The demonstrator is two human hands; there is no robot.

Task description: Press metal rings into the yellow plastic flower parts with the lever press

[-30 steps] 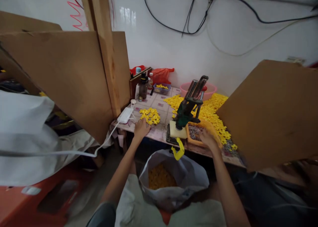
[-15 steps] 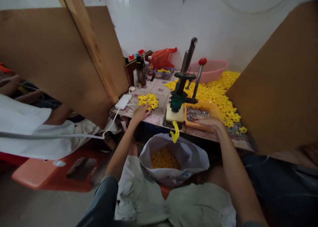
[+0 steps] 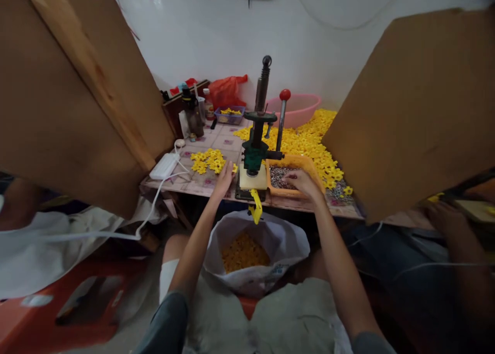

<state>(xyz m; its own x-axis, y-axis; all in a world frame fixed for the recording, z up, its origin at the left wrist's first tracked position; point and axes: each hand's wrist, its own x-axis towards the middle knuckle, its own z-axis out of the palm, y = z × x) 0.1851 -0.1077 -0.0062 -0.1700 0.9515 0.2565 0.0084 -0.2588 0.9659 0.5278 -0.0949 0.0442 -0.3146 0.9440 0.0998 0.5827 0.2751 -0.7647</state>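
My left hand (image 3: 225, 179) is closed on a yellow flower-shaped piece (image 3: 234, 168), just left of the press base. Beside it on the table lies a small heap of yellow flower pieces (image 3: 209, 160). A green hand press (image 3: 253, 155) with a red-knobbed lever (image 3: 283, 114) stands between my hands. My right hand (image 3: 303, 181) reaches into an orange tray (image 3: 309, 165) of small metal parts (image 3: 280, 176). Its fingers are pinched together, and what they hold is too small to make out. A yellow chute-like part (image 3: 256, 207) hangs off the front of the press.
Below the table edge an open white sack (image 3: 290, 235) holds many yellow pieces. A large yellow pile (image 3: 309, 137) and a pink basin (image 3: 299, 109) are behind the tray. Cardboard panels (image 3: 417, 111) flank both sides. A white power strip (image 3: 165, 166) lies at left; co-workers' arms show at both edges.
My left hand has left the small heap and moved right, towards the press, with a flower piece. My right hand's fingers have drawn together in the tray. The view has turned right.
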